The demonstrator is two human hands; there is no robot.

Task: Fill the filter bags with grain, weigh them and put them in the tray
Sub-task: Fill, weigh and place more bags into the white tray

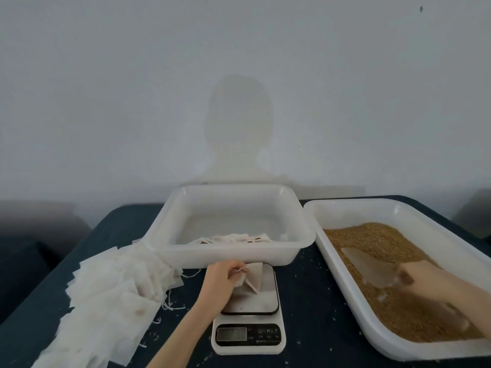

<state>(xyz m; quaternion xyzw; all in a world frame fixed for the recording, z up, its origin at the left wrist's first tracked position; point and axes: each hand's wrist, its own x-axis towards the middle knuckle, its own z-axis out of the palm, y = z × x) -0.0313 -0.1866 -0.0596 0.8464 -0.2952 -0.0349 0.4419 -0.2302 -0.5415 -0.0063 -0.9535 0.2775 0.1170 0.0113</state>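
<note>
Head view: left hand pinches filter bag open on scale; right hand grips scoop in grain; advise pouring slowly.

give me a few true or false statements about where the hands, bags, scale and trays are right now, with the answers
1. The left hand pinches a white paper filter bag over the white digital kitchen scale. True.
2. The right hand rests on the scale's platform. False: it is in the white plastic tray of brown grain, at a clear plastic scoop.
3. The grain tray sits left of the scale. False: it sits to its right.
4. A pile of empty white filter bags lies left of the scale. True.
5. The white plastic tray behind the scale holds a few bags. True.
</note>
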